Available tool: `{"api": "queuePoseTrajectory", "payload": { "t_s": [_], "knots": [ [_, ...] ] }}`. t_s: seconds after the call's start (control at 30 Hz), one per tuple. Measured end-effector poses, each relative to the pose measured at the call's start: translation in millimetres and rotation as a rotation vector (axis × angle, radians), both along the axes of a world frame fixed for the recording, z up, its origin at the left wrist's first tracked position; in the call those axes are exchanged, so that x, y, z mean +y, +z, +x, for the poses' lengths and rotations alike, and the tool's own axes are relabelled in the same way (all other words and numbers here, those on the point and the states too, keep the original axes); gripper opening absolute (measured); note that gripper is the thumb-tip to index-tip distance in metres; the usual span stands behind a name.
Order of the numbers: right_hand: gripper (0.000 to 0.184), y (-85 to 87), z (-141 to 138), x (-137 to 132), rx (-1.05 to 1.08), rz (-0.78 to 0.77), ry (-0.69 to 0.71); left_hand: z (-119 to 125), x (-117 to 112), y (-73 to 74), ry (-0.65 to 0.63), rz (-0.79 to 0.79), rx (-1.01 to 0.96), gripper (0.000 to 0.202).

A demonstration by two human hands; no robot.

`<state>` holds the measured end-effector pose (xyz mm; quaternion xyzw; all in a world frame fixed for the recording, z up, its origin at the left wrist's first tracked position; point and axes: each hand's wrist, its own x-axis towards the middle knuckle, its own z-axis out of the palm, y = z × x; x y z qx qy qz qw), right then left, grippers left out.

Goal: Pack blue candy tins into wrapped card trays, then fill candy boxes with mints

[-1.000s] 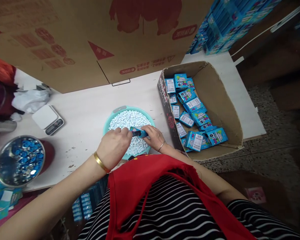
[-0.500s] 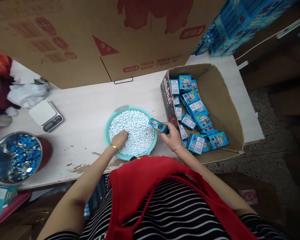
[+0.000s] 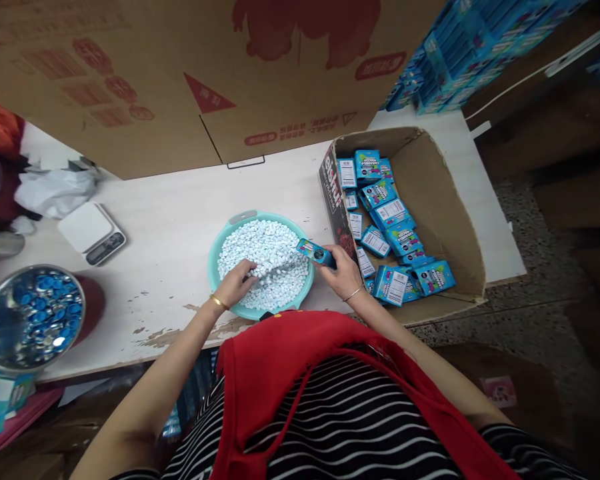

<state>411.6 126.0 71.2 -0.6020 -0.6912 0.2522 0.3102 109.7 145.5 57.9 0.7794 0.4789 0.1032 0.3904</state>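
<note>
A turquoise basin [image 3: 213, 260] holds a mass of small pale blue-white candies [image 3: 260, 233]. My left hand [image 3: 236, 283] is over its left part, fingers curled. From the fingertips a raised ridge of candies reaches right, with a shadow under it; whatever bears it is hidden. At the basin's right rim, my right hand [image 3: 343, 272] is closed around a small blue candy box [image 3: 314, 251], tilted toward the basin, with a dark round spot on its near face.
Right of the basin, a cardboard carton [image 3: 443, 200] contains several blue printed boxes [image 3: 405, 240]. A white scale [image 3: 91, 230] and a steel pot [image 3: 33, 317] of blue-and-silver pieces are at left. A large cardboard box [image 3: 155, 100] stands behind; wrapped blue packs [image 3: 455, 53] are stacked at back right.
My left hand has lifted out of the candies and shifted slightly left, and a ridge of candies has risen at its fingertips. My right hand still holds the box in nearly the same place.
</note>
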Motion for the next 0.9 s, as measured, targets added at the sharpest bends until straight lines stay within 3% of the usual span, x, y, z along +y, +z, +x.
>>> {"api": "queuePoseTrajectory", "payload": {
  "t_s": [0.17,0.27,0.5,0.6,0.77,0.83,0.9],
  "knots": [
    [0.034,4.4,-10.1,4.9,-0.136,0.039,0.110,0.2,9.7,66.8,-0.100,0.122,-0.030,0.021],
    [0.037,6.9,-21.6,7.9,-0.175,0.061,0.173,7.7,14.8,97.8,-0.180,0.164,0.044,0.021],
    [0.038,5.0,-43.8,6.8,-0.156,0.086,0.256,41.7,15.1,152.8,-0.305,0.233,0.629,0.016],
    [0.038,1.4,-50.0,5.4,-0.113,0.072,0.277,61.0,11.0,174.3,-0.335,0.291,0.778,0.020],
    [0.041,-5.7,-55.0,4.2,-0.047,0.074,0.277,75.3,7.5,196.3,-0.378,0.310,0.778,0.026],
    [0.041,-7.6,-52.0,4.3,-0.013,0.077,0.257,64.1,9.8,192.7,-0.331,0.343,0.741,0.025],
    [0.040,-8.2,-45.0,4.7,0.025,0.087,0.210,41.4,14.4,174.7,-0.232,0.364,0.744,0.023]
  ]
}}
